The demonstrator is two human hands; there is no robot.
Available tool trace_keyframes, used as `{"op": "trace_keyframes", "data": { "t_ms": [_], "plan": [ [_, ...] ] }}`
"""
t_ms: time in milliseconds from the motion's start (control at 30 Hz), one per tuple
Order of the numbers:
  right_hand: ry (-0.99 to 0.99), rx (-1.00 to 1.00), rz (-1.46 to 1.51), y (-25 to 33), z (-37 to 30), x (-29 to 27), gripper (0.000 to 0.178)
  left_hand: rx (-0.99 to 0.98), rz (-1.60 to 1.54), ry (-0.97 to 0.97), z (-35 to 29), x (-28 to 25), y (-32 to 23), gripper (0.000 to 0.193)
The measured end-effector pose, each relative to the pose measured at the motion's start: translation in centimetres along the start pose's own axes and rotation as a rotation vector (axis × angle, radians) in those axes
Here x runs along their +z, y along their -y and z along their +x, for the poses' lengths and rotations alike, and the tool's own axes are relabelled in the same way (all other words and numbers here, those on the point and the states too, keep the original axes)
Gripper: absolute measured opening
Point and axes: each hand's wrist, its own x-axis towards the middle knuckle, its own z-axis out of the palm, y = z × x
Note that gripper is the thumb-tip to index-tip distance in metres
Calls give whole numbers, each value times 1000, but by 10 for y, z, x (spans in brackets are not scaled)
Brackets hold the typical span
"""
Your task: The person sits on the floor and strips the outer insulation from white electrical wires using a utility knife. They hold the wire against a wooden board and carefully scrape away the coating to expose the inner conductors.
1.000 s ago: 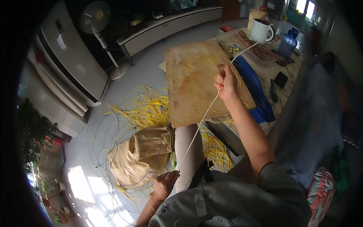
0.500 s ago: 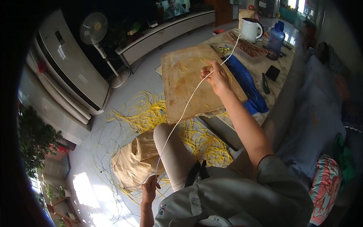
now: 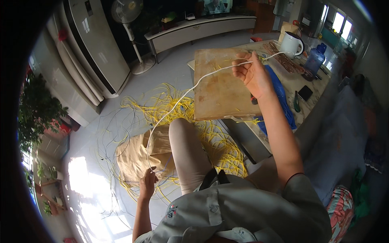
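A long white cable (image 3: 175, 108) runs in a slack curve between my two hands, over my raised knee. My left hand (image 3: 147, 184), low beside the knee, is closed in a pinch on its lower part. Above the right side of a worn wooden board (image 3: 223, 87), my right hand (image 3: 255, 77) holds the cable between thumb and curled fingers. Beyond that hand the cable continues toward the white kettle (image 3: 291, 43); its far end cannot be made out. Small yellow scraps lie on the board, and a red-and-black handle (image 3: 254, 100) shows beside my right wrist.
Tangled yellow wires (image 3: 221, 152) spread over the floor around a brown sack (image 3: 135, 156). On the marble-patterned table (image 3: 310, 111) are a blue bag (image 3: 281, 95), a phone (image 3: 304, 93), a green-handled tool (image 3: 297, 103), a blue bottle (image 3: 315, 58) and bundled copper-coloured strands (image 3: 283, 60).
The cable, nearly straight before, now sags in a curve between my hands. My view has shifted, so the room appears further right and higher. The red-and-black handle now shows beside my right wrist.
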Motion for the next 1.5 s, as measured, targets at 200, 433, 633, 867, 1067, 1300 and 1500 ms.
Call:
{"op": "trace_keyframes", "data": {
  "t_ms": [200,433,633,867,1067,1300,1500],
  "plan": [
    [29,-159,-27,-7,5,21,42,200,128,-185,18,24,-15,33],
    [-38,-89,-357,58,6,-36,40,376,306,-49,48,7,-32,39],
    [-199,86,-583,73,-6,-49,40,347,707,262,88,1,-42,41],
    [-257,212,-266,36,-3,-98,36,-61,-529,960,140,38,-115,37],
    [-368,210,-302,-5,11,-116,33,-82,-441,948,157,49,-157,37],
    [-436,154,-150,-40,16,-139,43,-23,-211,719,133,55,-99,31],
    [-321,199,-211,-47,20,-121,41,-25,-269,919,117,66,-95,31]
  ]
}}
